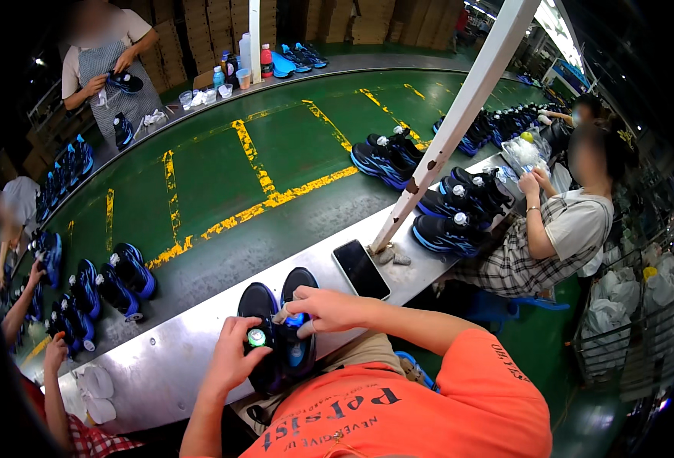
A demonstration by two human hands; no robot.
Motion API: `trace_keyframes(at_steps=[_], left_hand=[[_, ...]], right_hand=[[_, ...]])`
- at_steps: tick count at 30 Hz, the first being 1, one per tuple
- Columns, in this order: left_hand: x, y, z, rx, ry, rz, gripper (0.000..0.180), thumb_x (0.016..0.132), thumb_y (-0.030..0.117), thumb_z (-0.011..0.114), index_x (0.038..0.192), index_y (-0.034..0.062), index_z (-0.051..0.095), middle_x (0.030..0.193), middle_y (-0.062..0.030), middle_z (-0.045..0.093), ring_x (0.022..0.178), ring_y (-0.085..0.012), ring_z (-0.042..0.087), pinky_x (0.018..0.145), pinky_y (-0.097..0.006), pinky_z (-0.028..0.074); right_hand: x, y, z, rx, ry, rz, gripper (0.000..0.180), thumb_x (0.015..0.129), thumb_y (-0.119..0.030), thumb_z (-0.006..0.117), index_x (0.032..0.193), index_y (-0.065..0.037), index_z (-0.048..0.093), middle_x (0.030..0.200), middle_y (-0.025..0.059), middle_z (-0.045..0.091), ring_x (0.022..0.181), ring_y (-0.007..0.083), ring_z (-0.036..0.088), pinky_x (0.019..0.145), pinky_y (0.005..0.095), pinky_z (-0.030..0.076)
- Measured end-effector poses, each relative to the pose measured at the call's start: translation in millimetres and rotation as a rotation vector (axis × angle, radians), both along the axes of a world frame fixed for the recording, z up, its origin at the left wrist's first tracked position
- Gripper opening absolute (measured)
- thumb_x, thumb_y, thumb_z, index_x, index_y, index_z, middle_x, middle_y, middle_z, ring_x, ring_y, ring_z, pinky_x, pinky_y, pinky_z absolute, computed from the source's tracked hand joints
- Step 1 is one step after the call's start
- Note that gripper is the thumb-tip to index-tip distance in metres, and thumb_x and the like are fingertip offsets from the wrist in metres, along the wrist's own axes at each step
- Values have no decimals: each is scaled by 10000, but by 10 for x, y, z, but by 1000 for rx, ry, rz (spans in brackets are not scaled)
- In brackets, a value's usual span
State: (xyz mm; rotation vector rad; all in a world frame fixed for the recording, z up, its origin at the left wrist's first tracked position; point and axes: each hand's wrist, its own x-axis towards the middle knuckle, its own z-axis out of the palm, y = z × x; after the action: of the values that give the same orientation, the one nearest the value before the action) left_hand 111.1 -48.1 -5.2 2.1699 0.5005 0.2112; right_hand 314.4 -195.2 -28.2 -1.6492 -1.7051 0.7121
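Observation:
Two black sneakers with blue-purple soles lie side by side in front of me on a metal ledge. At the left sneaker (pixel 257 301), my left hand (pixel 228 357) has thumb and fingers curled around a round disc (pixel 256 337) that glows green on its upper. Over the right sneaker (pixel 299 281), my right hand (pixel 329 309) bends its fingers round a blue-lit part (pixel 296 319) on the tongue. Pale covers sit on some of the right fingertips. What lies under those fingers is partly hidden.
A phone (pixel 361 269) lies right of the sneakers, beside a slanted white post (pixel 459 114). Beyond the metal ledge (pixel 161 374) runs a green conveyor belt (pixel 215 168) carrying more sneakers (pixel 386 156). Co-workers sit at right and left; another stands across. White shoe-shaped pieces (pixel 96 393) lie left.

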Motion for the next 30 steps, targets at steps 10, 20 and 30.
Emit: trace_keyframes(at_steps=[10,20,30], left_hand=[[23,62,-219,42,-8,-40,311,734,72,712,1035,67,634,1013,-76,629,890,-263,548,785,-342,465],[59,75,-182,151,-62,-80,255,756,51,676,1010,48,648,1002,-104,638,959,-284,554,827,-370,455],[-3,-508,-524,-739,28,256,246,955,96,514,1156,-39,556,999,-130,633,848,-183,649,753,-289,535]], right_hand=[[-45,17,-162,-15,-80,-154,334,808,-301,701,1089,-142,615,868,116,543,749,322,585,690,390,475],[-39,16,-222,4,-157,-238,374,764,-305,735,1075,-135,615,864,112,556,790,329,584,699,392,474],[13,17,-287,103,-37,-181,298,774,-329,718,976,-124,639,862,130,609,858,316,603,737,396,482]])
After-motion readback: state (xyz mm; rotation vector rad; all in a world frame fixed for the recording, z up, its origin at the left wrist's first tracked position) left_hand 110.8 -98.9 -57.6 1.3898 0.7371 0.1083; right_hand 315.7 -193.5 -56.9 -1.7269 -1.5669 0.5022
